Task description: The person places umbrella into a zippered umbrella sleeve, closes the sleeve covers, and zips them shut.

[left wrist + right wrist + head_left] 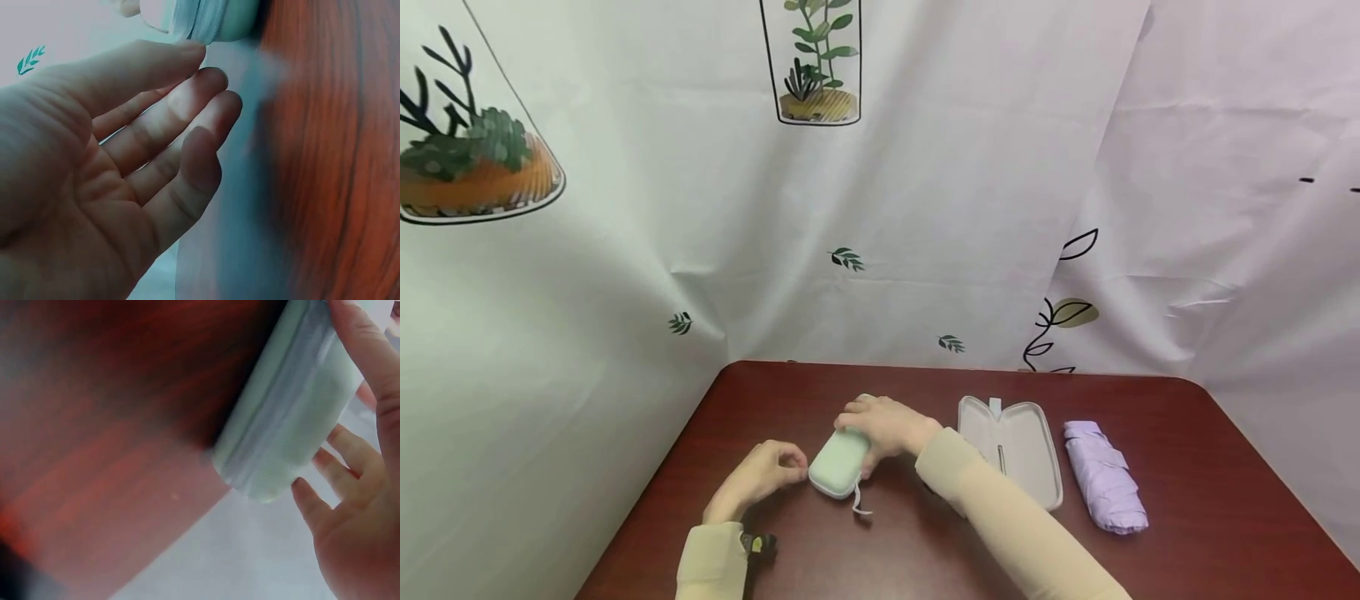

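Note:
A pale green zip case (pixel 841 463) with rounded corners and a light strap (pixel 859 500) lies at the middle left of the table. My right hand (pixel 883 427) grips its far part from above, thumb on one side and fingers on the other. In the right wrist view the grey zipper band (pixel 275 403) runs along the case's side. At the near left corner my left hand (pixel 765 473) brings thumb and index finger together in a pinch, right at the zipper (pixel 199 24). What lies between those fingertips is hidden; the other fingers curl loosely.
Right of the case an unfolded grey-white case (pixel 1033 446) lies open on the table (pixel 865 558), partly behind my right sleeve. A folded lilac umbrella (pixel 1105 479) lies farther right. Patterned white cloth (pixel 925 208) hangs behind and beside the table.

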A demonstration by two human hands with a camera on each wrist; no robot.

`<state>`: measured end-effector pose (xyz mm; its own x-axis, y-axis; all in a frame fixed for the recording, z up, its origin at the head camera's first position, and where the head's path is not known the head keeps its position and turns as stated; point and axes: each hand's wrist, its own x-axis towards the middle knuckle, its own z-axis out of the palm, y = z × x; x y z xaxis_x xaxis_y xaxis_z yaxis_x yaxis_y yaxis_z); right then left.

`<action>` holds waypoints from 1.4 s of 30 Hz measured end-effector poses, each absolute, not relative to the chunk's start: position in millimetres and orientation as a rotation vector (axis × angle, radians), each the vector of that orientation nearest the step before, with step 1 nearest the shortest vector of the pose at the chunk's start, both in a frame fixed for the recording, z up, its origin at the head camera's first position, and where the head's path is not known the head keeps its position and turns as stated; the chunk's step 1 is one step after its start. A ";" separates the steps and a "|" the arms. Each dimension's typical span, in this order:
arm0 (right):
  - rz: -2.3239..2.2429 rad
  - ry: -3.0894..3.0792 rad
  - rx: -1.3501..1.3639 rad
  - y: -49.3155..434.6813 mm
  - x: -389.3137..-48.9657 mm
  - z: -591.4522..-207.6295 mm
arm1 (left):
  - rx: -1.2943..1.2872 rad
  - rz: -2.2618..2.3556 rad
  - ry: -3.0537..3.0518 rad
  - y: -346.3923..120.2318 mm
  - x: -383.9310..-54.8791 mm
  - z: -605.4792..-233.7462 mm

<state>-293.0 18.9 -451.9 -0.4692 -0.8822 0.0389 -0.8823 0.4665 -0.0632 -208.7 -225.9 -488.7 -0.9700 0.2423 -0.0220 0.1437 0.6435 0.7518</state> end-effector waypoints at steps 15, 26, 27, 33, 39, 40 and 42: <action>0.073 -2.810 1.178 4.6 -274.0 -460.6 | 0.313 1.291 2.697 -237.2 -204.5 -493.6; 0.086 -2.800 1.022 -1.7 -265.7 -464.9 | 0.313 1.314 2.688 -236.5 -203.9 -492.6; 0.088 -2.805 1.007 -2.7 -265.0 -464.8 | 0.310 1.310 2.693 -236.1 -203.9 -492.5; 0.069 -2.814 0.899 -7.1 -257.8 -466.0 | 0.304 1.307 2.707 -232.3 -202.8 -492.7; -0.027 -2.822 0.764 -11.5 -253.9 -469.3 | 0.285 1.304 2.758 -228.4 -204.3 -492.5; -0.041 -2.822 0.740 -12.5 -253.5 -470.3 | 0.282 1.304 2.771 -227.5 -204.9 -492.8; -0.059 -2.825 0.699 -14.2 -252.7 -472.7 | 0.277 1.304 2.798 -225.1 -206.3 -494.1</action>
